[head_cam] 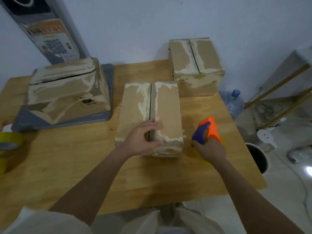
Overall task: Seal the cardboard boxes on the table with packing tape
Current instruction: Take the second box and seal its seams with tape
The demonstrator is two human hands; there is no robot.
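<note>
A narrow cardboard box [167,105] lies in the middle of the wooden table [76,166], its two top flaps closed with a dark seam between them. My left hand [143,139] rests on the near end of that seam, fingers curled over the flaps. Just right of the box, my right hand [211,151] grips an orange and blue tape dispenser [207,130] with a yellow roll, low over the table. A larger worn box [67,92] stands at the back left, and a third box [195,65] at the back right.
A yellow tape roll [10,146] lies at the table's left edge. The left box sits on a grey tray [108,102]. A leaning printed board [50,34] rests on the wall. Right of the table stand a water jug [234,102] and a dark bin [258,157].
</note>
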